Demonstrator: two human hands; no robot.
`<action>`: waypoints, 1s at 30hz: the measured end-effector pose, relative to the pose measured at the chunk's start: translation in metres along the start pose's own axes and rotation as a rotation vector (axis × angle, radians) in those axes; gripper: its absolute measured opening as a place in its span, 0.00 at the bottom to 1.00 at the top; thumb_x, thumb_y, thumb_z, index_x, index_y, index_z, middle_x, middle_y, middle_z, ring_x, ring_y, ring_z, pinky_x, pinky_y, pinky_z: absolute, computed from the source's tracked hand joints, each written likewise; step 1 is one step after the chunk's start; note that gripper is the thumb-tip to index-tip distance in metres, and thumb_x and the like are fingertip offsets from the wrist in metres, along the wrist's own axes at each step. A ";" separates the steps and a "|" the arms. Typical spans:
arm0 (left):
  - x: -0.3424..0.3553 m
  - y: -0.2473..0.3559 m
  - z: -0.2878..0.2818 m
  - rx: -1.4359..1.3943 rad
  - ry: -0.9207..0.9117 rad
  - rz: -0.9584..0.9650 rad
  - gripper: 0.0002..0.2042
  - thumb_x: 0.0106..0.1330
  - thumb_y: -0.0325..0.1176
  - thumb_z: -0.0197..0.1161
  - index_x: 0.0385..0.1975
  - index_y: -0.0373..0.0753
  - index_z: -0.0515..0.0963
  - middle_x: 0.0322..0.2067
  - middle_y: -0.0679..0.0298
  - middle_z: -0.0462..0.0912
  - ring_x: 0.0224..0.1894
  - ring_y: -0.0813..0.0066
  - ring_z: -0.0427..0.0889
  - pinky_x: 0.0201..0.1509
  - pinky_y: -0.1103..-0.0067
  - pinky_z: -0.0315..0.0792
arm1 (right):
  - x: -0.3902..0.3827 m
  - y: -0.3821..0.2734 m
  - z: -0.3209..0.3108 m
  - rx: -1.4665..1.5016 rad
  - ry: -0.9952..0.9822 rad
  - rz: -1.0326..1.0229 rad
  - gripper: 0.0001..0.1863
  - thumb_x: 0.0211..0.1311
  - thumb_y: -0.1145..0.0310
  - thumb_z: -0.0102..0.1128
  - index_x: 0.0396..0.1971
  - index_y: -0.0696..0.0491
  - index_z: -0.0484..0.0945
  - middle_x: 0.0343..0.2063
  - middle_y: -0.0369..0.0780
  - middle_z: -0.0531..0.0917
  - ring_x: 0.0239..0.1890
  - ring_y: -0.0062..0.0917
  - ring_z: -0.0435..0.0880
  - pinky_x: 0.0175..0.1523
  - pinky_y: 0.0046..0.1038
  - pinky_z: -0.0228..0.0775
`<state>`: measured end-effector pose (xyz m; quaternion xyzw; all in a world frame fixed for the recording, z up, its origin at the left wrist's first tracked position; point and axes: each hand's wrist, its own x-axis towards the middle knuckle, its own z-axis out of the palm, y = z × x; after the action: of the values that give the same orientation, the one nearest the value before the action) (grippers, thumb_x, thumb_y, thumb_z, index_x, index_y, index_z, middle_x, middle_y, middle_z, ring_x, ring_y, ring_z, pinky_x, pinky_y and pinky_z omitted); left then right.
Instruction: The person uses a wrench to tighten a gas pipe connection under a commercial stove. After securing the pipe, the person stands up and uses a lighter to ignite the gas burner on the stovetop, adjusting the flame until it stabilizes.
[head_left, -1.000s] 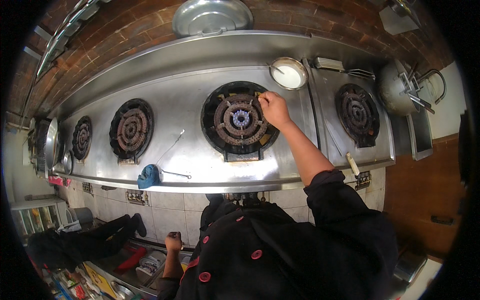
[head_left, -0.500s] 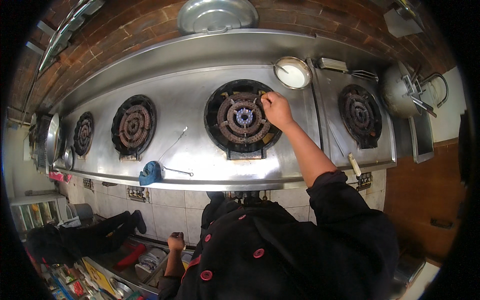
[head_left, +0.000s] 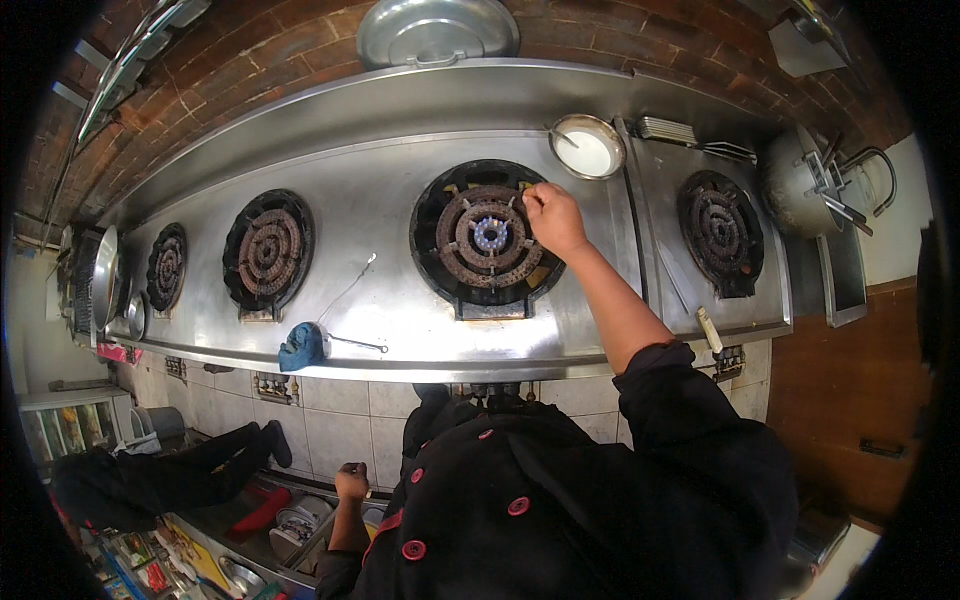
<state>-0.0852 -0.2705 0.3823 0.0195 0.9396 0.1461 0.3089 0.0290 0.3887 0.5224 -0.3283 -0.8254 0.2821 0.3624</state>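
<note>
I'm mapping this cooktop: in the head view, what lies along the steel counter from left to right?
Small round burner → second rusty ring burner → blue cloth → large lit burner with blue flame → right hand → round white-filled metal bowl → far-right burner.

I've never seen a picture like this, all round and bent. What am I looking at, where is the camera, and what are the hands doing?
There is no machine here: a person in a black jacket wears a wide-angle camera on the head, looking down, which bends straight edges. Below is a long steel stove against a brick wall, with several round burners. The right hand reaches onto the rim of the middle burner; whether it grips anything is too small to tell. The left hand hangs low by the person's side. On the steel lie a small white bowl, a blue cloth and a thin metal rod.
</note>
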 end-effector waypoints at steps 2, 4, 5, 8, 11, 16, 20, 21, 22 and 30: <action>0.002 -0.007 0.000 -0.022 -0.015 -0.019 0.14 0.57 0.39 0.61 0.31 0.32 0.80 0.28 0.49 0.82 0.33 0.58 0.82 0.40 0.71 0.73 | 0.000 -0.001 0.001 0.003 0.003 -0.011 0.04 0.52 0.73 0.58 0.27 0.57 0.77 0.29 0.47 0.80 0.34 0.42 0.79 0.40 0.37 0.71; 0.000 -0.001 -0.001 -0.044 -0.042 -0.046 0.14 0.57 0.39 0.61 0.32 0.32 0.80 0.28 0.49 0.82 0.33 0.58 0.82 0.40 0.71 0.73 | 0.000 0.001 0.002 -0.008 0.002 -0.041 0.04 0.52 0.73 0.58 0.27 0.57 0.77 0.29 0.47 0.80 0.34 0.42 0.79 0.40 0.37 0.71; 0.000 -0.001 0.000 -0.033 -0.037 -0.030 0.14 0.57 0.39 0.61 0.32 0.32 0.80 0.28 0.49 0.82 0.33 0.58 0.82 0.40 0.71 0.73 | 0.000 0.001 0.003 -0.010 -0.002 -0.030 0.04 0.52 0.73 0.58 0.27 0.57 0.77 0.29 0.47 0.80 0.34 0.42 0.79 0.40 0.37 0.71; 0.003 -0.005 0.002 -0.014 -0.018 0.002 0.14 0.57 0.39 0.61 0.31 0.32 0.80 0.27 0.49 0.82 0.32 0.59 0.82 0.39 0.71 0.73 | -0.001 0.001 0.002 -0.003 -0.010 -0.002 0.04 0.52 0.73 0.58 0.27 0.57 0.77 0.29 0.47 0.80 0.34 0.43 0.79 0.40 0.37 0.71; 0.011 -0.017 0.006 -0.037 -0.013 -0.005 0.14 0.58 0.39 0.61 0.31 0.32 0.80 0.27 0.50 0.82 0.31 0.60 0.82 0.39 0.72 0.73 | 0.000 -0.004 0.001 0.005 -0.014 0.005 0.04 0.52 0.73 0.58 0.27 0.57 0.77 0.29 0.47 0.80 0.33 0.43 0.79 0.39 0.37 0.71; 0.013 -0.018 0.010 -0.063 -0.030 -0.041 0.14 0.58 0.39 0.61 0.33 0.32 0.80 0.26 0.49 0.82 0.31 0.60 0.82 0.39 0.72 0.73 | 0.000 -0.002 0.002 0.000 -0.005 -0.014 0.04 0.52 0.73 0.57 0.27 0.57 0.77 0.28 0.47 0.80 0.33 0.43 0.79 0.39 0.37 0.71; 0.006 -0.006 0.007 -0.040 -0.027 -0.031 0.14 0.58 0.39 0.62 0.33 0.32 0.79 0.26 0.50 0.82 0.30 0.61 0.82 0.38 0.72 0.73 | 0.000 -0.004 0.002 -0.035 -0.058 -0.039 0.04 0.52 0.73 0.56 0.27 0.57 0.77 0.28 0.47 0.80 0.34 0.43 0.78 0.39 0.37 0.71; 0.005 -0.005 0.005 -0.045 -0.030 -0.031 0.14 0.58 0.39 0.62 0.33 0.32 0.79 0.26 0.50 0.82 0.30 0.61 0.82 0.37 0.72 0.73 | -0.001 -0.006 0.002 -0.041 -0.075 -0.033 0.04 0.52 0.73 0.56 0.26 0.57 0.77 0.28 0.47 0.80 0.34 0.43 0.78 0.40 0.38 0.71; 0.004 -0.004 0.004 -0.051 -0.034 -0.031 0.14 0.58 0.39 0.61 0.32 0.32 0.79 0.26 0.50 0.82 0.29 0.61 0.82 0.37 0.71 0.73 | -0.001 -0.008 0.002 -0.047 -0.093 -0.027 0.04 0.52 0.73 0.56 0.26 0.57 0.77 0.28 0.47 0.80 0.34 0.43 0.78 0.40 0.38 0.71; 0.007 -0.007 0.006 -0.068 -0.047 0.011 0.14 0.57 0.38 0.61 0.30 0.30 0.79 0.22 0.52 0.81 0.26 0.63 0.81 0.35 0.71 0.73 | 0.018 -0.003 0.024 -0.058 -0.148 -0.027 0.05 0.52 0.71 0.57 0.26 0.58 0.78 0.29 0.47 0.80 0.34 0.42 0.79 0.41 0.36 0.71</action>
<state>-0.0866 -0.2743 0.3716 0.0176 0.9264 0.1793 0.3307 0.0002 0.3951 0.5180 -0.3058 -0.8620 0.2770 0.2944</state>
